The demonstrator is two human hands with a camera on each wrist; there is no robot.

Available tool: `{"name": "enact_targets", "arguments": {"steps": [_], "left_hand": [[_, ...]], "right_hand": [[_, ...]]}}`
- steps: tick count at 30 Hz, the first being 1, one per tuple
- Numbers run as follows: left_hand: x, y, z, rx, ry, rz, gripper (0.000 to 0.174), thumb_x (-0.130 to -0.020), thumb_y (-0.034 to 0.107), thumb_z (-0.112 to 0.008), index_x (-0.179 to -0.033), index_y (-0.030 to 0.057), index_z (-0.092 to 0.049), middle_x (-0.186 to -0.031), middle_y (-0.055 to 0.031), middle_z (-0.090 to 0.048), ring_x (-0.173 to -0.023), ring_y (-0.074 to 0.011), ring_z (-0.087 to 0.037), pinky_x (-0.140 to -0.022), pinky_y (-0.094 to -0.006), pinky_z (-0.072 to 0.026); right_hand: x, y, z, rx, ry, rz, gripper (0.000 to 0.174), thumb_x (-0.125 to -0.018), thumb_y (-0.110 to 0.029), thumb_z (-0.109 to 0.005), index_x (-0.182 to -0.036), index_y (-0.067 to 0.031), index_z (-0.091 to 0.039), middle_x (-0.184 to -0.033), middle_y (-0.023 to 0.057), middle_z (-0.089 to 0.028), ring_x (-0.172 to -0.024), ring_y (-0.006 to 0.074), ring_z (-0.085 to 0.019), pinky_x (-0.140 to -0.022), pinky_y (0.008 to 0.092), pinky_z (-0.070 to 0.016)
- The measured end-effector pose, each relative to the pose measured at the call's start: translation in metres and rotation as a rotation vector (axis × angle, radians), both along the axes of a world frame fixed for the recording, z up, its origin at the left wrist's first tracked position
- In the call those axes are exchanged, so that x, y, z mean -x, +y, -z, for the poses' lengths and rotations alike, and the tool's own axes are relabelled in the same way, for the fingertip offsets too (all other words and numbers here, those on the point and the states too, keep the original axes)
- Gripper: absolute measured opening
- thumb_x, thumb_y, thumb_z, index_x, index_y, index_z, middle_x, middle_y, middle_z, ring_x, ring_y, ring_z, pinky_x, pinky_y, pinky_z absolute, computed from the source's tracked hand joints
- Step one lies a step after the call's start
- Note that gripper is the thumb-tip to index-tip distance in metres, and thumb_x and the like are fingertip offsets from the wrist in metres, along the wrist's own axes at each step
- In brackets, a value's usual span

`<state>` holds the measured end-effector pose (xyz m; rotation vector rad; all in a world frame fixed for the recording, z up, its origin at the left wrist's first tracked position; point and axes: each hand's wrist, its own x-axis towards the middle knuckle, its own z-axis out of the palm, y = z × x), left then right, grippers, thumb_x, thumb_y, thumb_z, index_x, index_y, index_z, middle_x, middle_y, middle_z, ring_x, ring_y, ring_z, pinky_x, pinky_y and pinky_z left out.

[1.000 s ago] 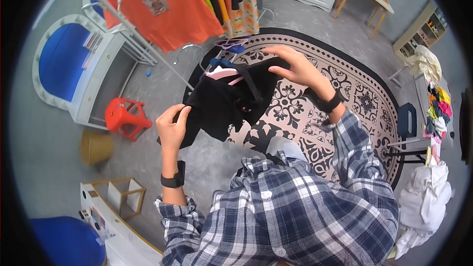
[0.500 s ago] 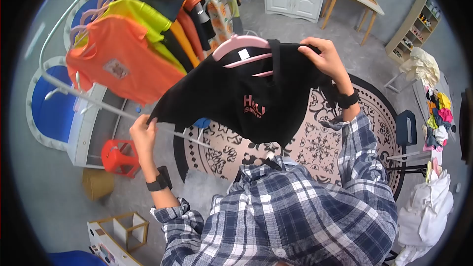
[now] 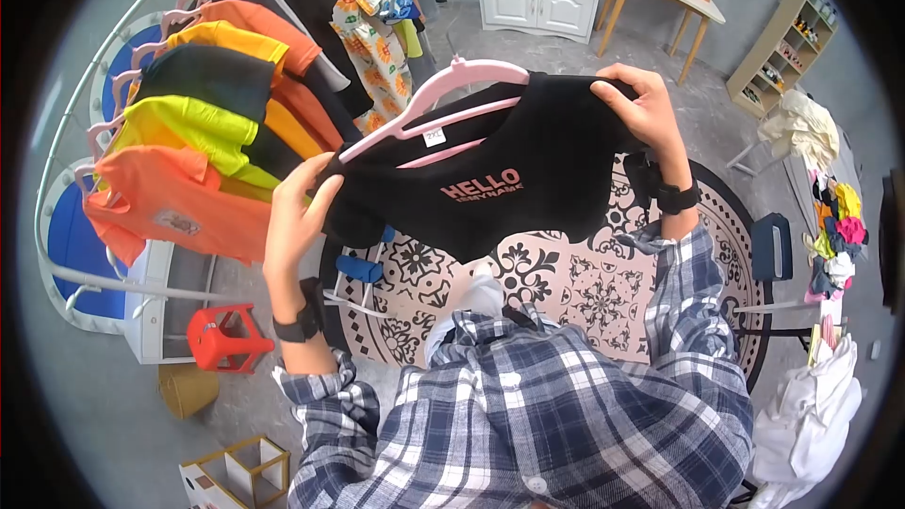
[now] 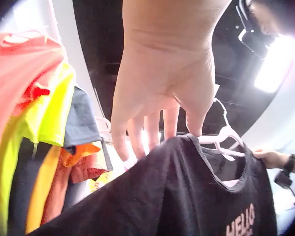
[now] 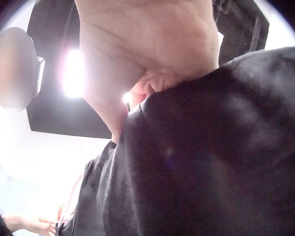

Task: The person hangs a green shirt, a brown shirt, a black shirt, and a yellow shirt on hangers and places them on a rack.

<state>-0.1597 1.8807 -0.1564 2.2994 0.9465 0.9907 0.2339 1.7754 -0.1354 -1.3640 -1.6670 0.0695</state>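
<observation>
A black T-shirt [image 3: 566, 151] with pink "HELLO" lettering hangs on a pink hanger [image 3: 485, 71], held up in front of the body. At the shirt's left shoulder, my left hand [image 3: 294, 219] has the fabric between thumb and fingers; in the left wrist view its thumb lies on the near side and the fingers reach behind the cloth. My right hand [image 3: 650, 111] pinches the other shoulder, thumb in front. Black cloth fills much of the right wrist view, hiding part of that hand's fingers. The hanger's metal hook points up and away, apart from both hands.
To the left stands a curved white rack [image 3: 141, 285] with several shirts, an orange one [image 3: 179, 212] nearest. A red stool [image 3: 224, 337] and a basket [image 3: 186, 390] stand below it. Underfoot lies a patterned rug [image 3: 603, 292]. Heaped clothes [image 3: 839, 226] lie at the right.
The shirt has come up from low and bunched to spread out, its lettering now facing me. My left hand has moved from the sleeve edge to the shoulder. The head view has shifted.
</observation>
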Motion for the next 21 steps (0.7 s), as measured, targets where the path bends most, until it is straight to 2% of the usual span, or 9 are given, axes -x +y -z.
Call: {"name": "enact_targets", "arguments": {"steps": [2,3,7,9,10,12,15,18,21], "left_hand": [[-0.026,0.027,-0.006,0.125,0.050,0.021,0.016,-0.081,0.009,-0.056,-0.091,-0.0029,-0.057,-0.070,-0.0088,-0.058,-0.064,-0.0124,-0.052,-0.061,-0.0243,-0.0414],[-0.039,0.044,-0.002,0.049,0.003,0.059,0.012,-0.082,0.008,-0.055,-0.084,-0.0032,-0.056,-0.062,-0.0059,-0.053,-0.058,-0.0086,-0.046,-0.055,-0.0219,-0.0385],[-0.067,0.096,-0.003,-0.092,-0.154,0.049,0.009,-0.081,0.005,-0.055,-0.081,-0.0038,-0.056,-0.064,-0.0041,-0.052,-0.060,-0.0078,-0.046,-0.056,-0.0208,-0.0367],[-0.072,0.133,-0.002,-0.108,-0.174,0.038,0.009,-0.081,0.005,-0.055,-0.082,-0.0041,-0.056,-0.066,-0.0019,-0.053,-0.063,-0.0062,-0.046,-0.058,-0.0194,-0.0364],[-0.077,0.149,-0.002,-0.135,-0.174,0.030,0.009,-0.081,0.004,-0.055,-0.081,-0.0045,-0.056,-0.066,-0.0017,-0.053,-0.063,-0.0066,-0.047,-0.059,-0.0196,-0.0369],[-0.086,0.175,-0.006,-0.115,-0.180,0.051,0.009,-0.081,0.004,-0.055,-0.081,-0.0050,-0.057,-0.067,-0.0024,-0.055,-0.064,-0.0073,-0.049,-0.059,-0.0199,-0.0376],[-0.101,0.211,-0.008,-0.111,-0.207,0.041,0.009,-0.079,0.003,-0.056,-0.080,-0.0053,-0.058,-0.068,-0.0061,-0.057,-0.064,-0.0101,-0.052,-0.060,-0.0217,-0.0398],[-0.109,0.239,-0.006,-0.110,-0.256,-0.007,0.008,-0.078,0.002,-0.056,-0.080,-0.0056,-0.059,-0.067,-0.0079,-0.058,-0.064,-0.0123,-0.054,-0.060,-0.0232,-0.0411],[-0.127,0.255,-0.012,-0.069,-0.250,0.000,0.007,-0.077,0.000,-0.057,-0.079,-0.0058,-0.058,-0.064,-0.0062,-0.055,-0.060,-0.0105,-0.051,-0.056,-0.0220,-0.0390]], "right_hand": [[-0.012,0.029,0.002,0.033,0.029,-0.008,0.017,-0.077,-0.015,-0.062,-0.080,0.0020,-0.060,-0.067,0.0033,-0.059,-0.064,0.0061,-0.051,-0.059,0.0213,-0.0411],[-0.018,0.044,0.002,0.010,0.018,-0.003,0.017,-0.077,-0.015,-0.062,-0.081,0.0018,-0.061,-0.066,0.0040,-0.059,-0.063,0.0069,-0.052,-0.059,0.0219,-0.0417],[-0.060,0.102,0.009,-0.120,-0.074,0.005,0.017,-0.076,-0.014,-0.063,-0.081,0.0015,-0.060,-0.064,0.0037,-0.057,-0.060,0.0080,-0.051,-0.057,0.0233,-0.0422],[-0.095,0.125,0.014,0.081,-0.091,0.139,0.017,-0.075,-0.014,-0.063,-0.081,0.0017,-0.060,-0.061,0.0057,-0.056,-0.056,0.0104,-0.049,-0.055,0.0259,-0.0424],[-0.111,0.133,0.014,0.256,-0.103,0.205,0.016,-0.075,-0.013,-0.063,-0.081,0.0012,-0.060,-0.060,0.0111,-0.055,-0.052,0.0155,-0.048,-0.053,0.0278,-0.0419],[-0.128,0.158,0.018,0.349,-0.318,0.245,0.014,-0.074,-0.012,-0.062,-0.081,0.0007,-0.059,-0.062,0.0163,-0.055,-0.051,0.0225,-0.050,-0.053,0.0291,-0.0420],[-0.148,0.188,0.014,0.193,-0.273,0.269,0.013,-0.074,-0.011,-0.060,-0.081,0.0003,-0.059,-0.064,0.0176,-0.055,-0.053,0.0264,-0.052,-0.053,0.0299,-0.0421],[-0.191,0.205,0.009,0.165,-0.188,0.403,0.014,-0.074,-0.011,-0.060,-0.080,0.0013,-0.059,-0.064,0.0170,-0.056,-0.054,0.0234,-0.054,-0.053,0.0299,-0.0417],[-0.232,0.230,0.021,0.163,-0.201,0.375,0.013,-0.073,-0.010,-0.059,-0.077,0.0021,-0.058,-0.060,0.0156,-0.055,-0.050,0.0179,-0.049,-0.050,0.0289,-0.0393]]}}
